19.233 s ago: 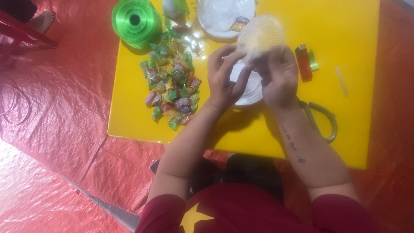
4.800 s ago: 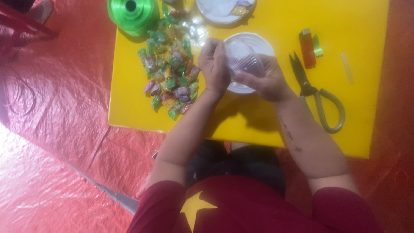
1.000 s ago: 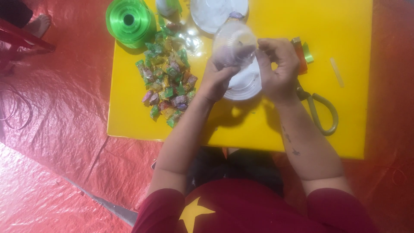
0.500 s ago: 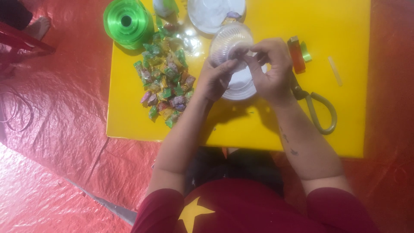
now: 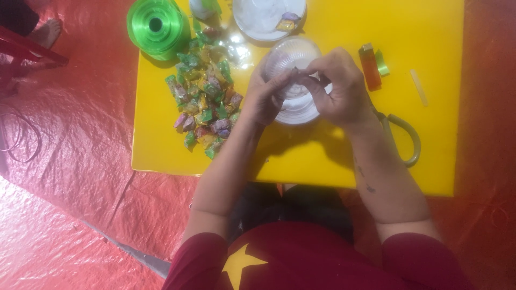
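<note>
A yellow table on red sheeting carries a green ribbon spool, a heap of wrapped sweets, a white plate, clear cups, an orange lighter and scissors (partly hidden)

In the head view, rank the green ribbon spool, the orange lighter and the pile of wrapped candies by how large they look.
Largest to smallest:
1. pile of wrapped candies, spread widest over the yellow table
2. green ribbon spool, partly cut off by the top edge, so slightly unsure
3. orange lighter, clearly smallest
</note>
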